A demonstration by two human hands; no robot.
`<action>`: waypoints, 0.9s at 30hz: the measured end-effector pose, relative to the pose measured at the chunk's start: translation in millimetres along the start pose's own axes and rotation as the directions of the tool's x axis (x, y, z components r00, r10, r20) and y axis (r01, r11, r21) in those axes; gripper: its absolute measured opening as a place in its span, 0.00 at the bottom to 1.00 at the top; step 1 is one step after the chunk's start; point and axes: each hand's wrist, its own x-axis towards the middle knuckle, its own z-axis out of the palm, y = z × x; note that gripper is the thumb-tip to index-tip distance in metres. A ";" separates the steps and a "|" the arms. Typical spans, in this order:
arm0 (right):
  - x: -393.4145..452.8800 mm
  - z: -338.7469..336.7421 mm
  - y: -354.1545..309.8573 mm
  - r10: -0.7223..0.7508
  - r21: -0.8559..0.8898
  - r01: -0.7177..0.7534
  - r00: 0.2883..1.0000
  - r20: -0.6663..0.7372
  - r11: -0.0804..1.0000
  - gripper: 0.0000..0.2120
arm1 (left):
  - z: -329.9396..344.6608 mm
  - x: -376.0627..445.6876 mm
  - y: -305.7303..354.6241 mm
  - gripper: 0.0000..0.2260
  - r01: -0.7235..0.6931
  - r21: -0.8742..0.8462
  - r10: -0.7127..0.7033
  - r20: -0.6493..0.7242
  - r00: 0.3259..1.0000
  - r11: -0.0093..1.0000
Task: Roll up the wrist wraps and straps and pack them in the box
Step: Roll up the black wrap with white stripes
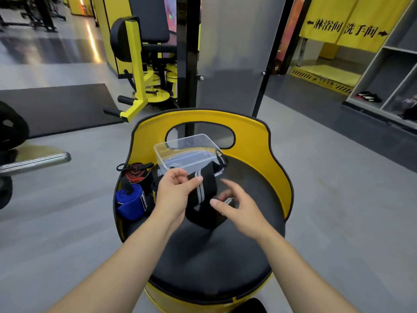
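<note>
My left hand (174, 190) pinched the black wrist wrap (204, 197), which ran lengthwise away from me toward the clear box (180, 152). My right hand (234, 205) hovered open at its near end.

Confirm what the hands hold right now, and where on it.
Left hand pinches the black wrist wrap at its upper edge. Right hand is beside the rolled lower end; contact cannot be told.

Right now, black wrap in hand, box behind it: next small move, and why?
Probably start rolling: the right hand should catch the black wrist wrap's loose lower end and turn it up toward the left hand, which pinches the upper part. The wrap hangs unrolled over the seat, and the clear box looks empty.
</note>
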 end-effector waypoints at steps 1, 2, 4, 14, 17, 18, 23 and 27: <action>1.4 3.9 -3.0 0.014 0.027 -0.014 1.000 -0.020 1.000 0.19 | 2.1 -0.2 1.7 0.15 -0.005 0.029 0.005 0.013 1.000 1.000; 3.3 7.0 -5.2 0.030 0.039 -0.028 0.998 -0.054 0.999 0.12 | 4.2 -1.3 2.4 0.17 -0.007 0.065 0.004 0.049 0.999 0.998; 6.2 9.1 -12.2 0.088 0.130 -0.072 0.989 -0.120 0.989 0.10 | 7.5 -6.3 1.2 0.19 -0.004 0.127 -0.018 0.170 0.985 0.992; 17.1 -3.1 -18.3 0.144 0.522 -0.081 0.986 -0.081 0.849 0.10 | 5.8 -15.8 -3.9 0.37 -0.023 0.336 -0.095 0.330 0.939 0.942; 12.8 -4.7 -22.4 0.111 0.522 -0.063 0.992 -0.061 0.851 0.13 | 11.5 -17.3 7.1 0.18 0.063 0.265 -0.127 0.231 0.965 0.962; 11.1 -4.7 -24.3 0.107 0.513 -0.063 0.993 -0.057 0.856 0.13 | 13.5 -17.9 11.7 0.12 0.077 0.235 -0.131 0.226 0.965 0.969; -0.1 -8.2 -47.7 0.067 0.451 -0.012 0.992 -0.107 0.892 0.08 | 23.1 -24.5 32.9 0.07 0.041 0.209 -0.092 0.238 0.967 0.977; -3.5 -21.6 -82.5 0.008 0.412 0.089 0.973 -0.229 0.907 0.08 | 31.1 -32.3 56.2 0.08 -0.043 0.198 -0.018 0.296 0.955 0.979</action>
